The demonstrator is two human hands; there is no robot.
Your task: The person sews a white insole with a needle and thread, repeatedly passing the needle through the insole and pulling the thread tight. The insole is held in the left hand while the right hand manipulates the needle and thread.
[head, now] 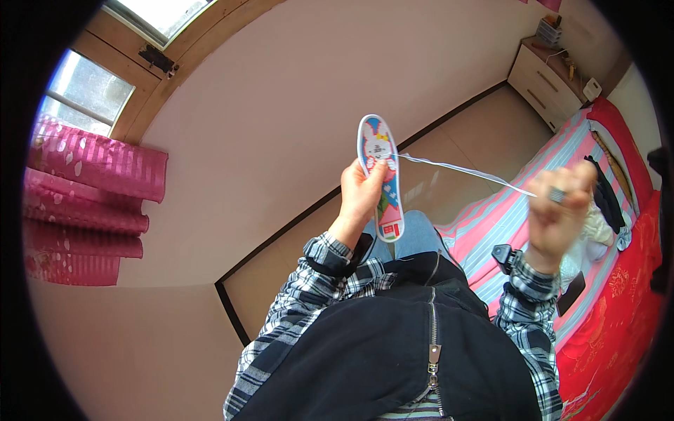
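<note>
My left hand (363,192) grips an embroidered insole (390,194) by its edge, the thumb lying on the stitched face. The insole is upright, with a white rim and a rabbit figure on blue above pink and green patches. From its upper half a white thread (463,169) runs taut to the right. At the thread's far end my right hand (558,210) is closed on it, raised and blurred by motion, with a ring on one finger. Whether a needle is in those fingers cannot be told.
To the right is a bed with a striped sheet (489,231), a red quilt (605,326), dark clothing (605,194) and a dark flat object (571,294). A drawer cabinet (545,87) stands beyond. Pink curtains (95,184) hang at left by a wooden-framed window (92,89).
</note>
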